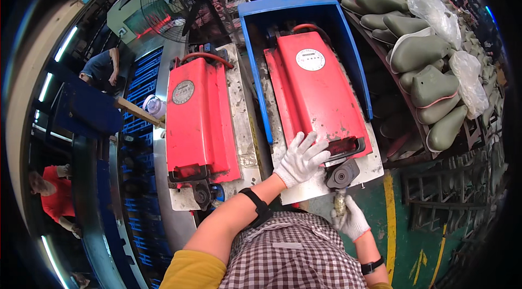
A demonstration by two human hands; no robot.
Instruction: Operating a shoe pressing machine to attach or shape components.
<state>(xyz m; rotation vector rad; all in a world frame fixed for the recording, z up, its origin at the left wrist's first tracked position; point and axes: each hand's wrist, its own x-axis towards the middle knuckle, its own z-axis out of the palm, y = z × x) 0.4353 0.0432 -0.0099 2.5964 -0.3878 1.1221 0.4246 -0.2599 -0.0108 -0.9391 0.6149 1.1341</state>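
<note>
My left hand, in a white knit glove, lies with fingers spread on the lower end of a red machine cover. Beside its fingertips is a black pull handle on that cover. Below the handle, a black round knob sits at the machine's near edge. My right hand, gloved too, is closed around a yellowish, worn-looking lever handle that sticks out toward me under the knob. Part of the grip is hidden by the fingers.
A second red-covered machine stands on the left. A blue hood surrounds the right machine. Green shoe lasts fill a rack at right, some under plastic bags. A fan stands behind. Two people work at far left.
</note>
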